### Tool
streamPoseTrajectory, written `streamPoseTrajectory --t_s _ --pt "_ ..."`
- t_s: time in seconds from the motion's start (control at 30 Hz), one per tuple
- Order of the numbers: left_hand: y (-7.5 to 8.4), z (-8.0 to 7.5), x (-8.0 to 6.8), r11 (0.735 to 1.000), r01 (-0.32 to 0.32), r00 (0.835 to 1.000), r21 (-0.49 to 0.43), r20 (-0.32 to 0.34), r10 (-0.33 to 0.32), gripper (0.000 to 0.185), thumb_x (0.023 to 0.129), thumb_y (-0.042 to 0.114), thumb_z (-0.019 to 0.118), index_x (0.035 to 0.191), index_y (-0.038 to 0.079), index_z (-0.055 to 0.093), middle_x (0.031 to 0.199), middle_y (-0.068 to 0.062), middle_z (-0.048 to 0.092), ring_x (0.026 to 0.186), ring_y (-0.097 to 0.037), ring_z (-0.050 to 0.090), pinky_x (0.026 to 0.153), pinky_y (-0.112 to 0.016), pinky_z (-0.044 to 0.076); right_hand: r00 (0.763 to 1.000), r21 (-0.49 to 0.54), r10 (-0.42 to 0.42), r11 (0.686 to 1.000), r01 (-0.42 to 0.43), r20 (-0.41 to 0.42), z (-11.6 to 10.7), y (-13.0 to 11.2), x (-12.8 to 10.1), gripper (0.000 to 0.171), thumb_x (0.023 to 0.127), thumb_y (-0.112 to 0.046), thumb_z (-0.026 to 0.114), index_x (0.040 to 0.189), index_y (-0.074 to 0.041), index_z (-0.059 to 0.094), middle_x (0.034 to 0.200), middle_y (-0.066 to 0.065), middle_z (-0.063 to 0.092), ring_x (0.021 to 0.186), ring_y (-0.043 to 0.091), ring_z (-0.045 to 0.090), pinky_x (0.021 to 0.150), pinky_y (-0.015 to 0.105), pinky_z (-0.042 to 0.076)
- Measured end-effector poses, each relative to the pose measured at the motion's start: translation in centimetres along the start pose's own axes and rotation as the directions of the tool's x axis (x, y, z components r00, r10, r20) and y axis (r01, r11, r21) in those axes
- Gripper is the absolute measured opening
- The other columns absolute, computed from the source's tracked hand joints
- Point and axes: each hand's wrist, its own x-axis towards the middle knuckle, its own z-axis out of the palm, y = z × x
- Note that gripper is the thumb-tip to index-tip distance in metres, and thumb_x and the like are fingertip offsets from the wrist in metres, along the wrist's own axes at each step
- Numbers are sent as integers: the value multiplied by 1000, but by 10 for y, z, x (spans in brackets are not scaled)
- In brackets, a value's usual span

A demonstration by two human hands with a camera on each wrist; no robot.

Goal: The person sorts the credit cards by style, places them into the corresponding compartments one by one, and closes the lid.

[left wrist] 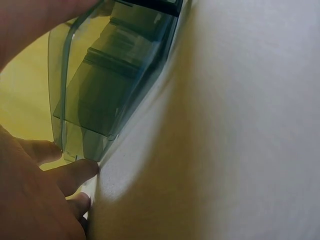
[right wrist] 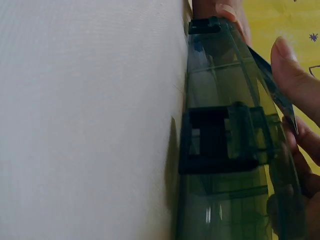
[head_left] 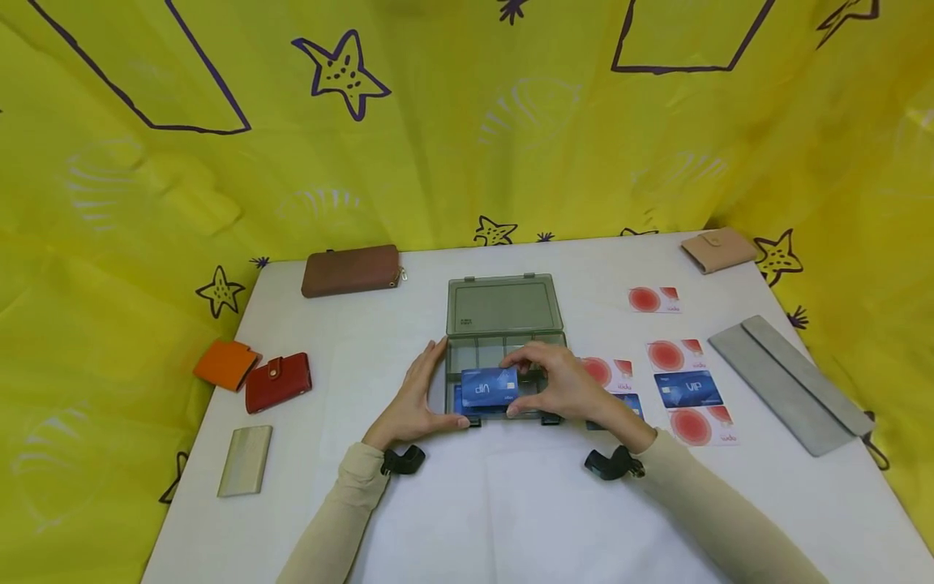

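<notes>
A clear grey compartment box (head_left: 503, 324) lies open in the middle of the white table, its lid (head_left: 502, 304) folded back. My right hand (head_left: 543, 385) pinches a blue VIP card (head_left: 490, 387) by its right end, thumb at the front and fingers behind, holding it over the box's front compartments. A second blue card shows inside the box beneath it. My left hand (head_left: 419, 397) rests with straight fingers along the box's left wall and its thumb at the front corner. In the left wrist view its fingers (left wrist: 75, 172) touch the box (left wrist: 115, 75). The right wrist view shows the box's latch (right wrist: 220, 137) and the card's edge (right wrist: 272, 85).
Loose cards lie to the right: red-circle cards (head_left: 674, 354) and a blue VIP card (head_left: 687, 389). A grey pouch (head_left: 791, 381) and a beige wallet (head_left: 718, 249) sit further right. On the left lie a brown wallet (head_left: 352, 270), an orange wallet (head_left: 226, 363), a red wallet (head_left: 278, 381) and a metallic case (head_left: 245, 460).
</notes>
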Motion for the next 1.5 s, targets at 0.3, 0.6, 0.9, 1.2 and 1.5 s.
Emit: streamPoseTrajectory --t_s 0.3,0.6,0.9,1.2,1.5 --pt "3 1 -1 1000 -6 1000 4 -6 6 132 74 37 95 173 19 9 178 -22 7 165 -43 3 127 -76 9 997 -106 57 993 -52 52 5 -5 0 56 74 -31 99 124 -17 77 121 0 71 106 20 67 93 41 60" --pt "3 1 0 1000 2 1000 24 -19 -2 133 73 37 96 173 20 10 178 -22 8 165 -42 4 127 -74 9 997 -131 15 991 -6 71 -2 -6 -5 59 77 -34 98 128 -15 76 130 2 63 122 26 62 101 52 55" --pt "3 1 -1 1000 3 1000 24 -23 -3 133 73 37 96 173 21 10 178 -21 8 165 -41 3 127 -74 9 996 -163 64 984 -73 -59 -51 9 -43 66 73 -17 99 132 -8 72 121 10 72 105 25 66 82 35 62" --pt "3 0 -2 1000 15 1000 25 -20 -14 132 73 38 96 173 21 10 178 -21 8 165 -42 3 127 -74 9 925 -305 378 885 -351 31 -86 17 -96 72 76 -28 97 139 -11 69 132 9 73 125 37 63 102 62 57" --pt "4 1 -3 999 34 999 14 -14 -34 132 73 40 95 173 23 10 179 -20 6 165 -42 3 127 -75 8 929 -471 369 821 -322 8 -85 16 -113 61 79 -23 95 135 -10 73 131 17 72 127 44 59 103 70 52"
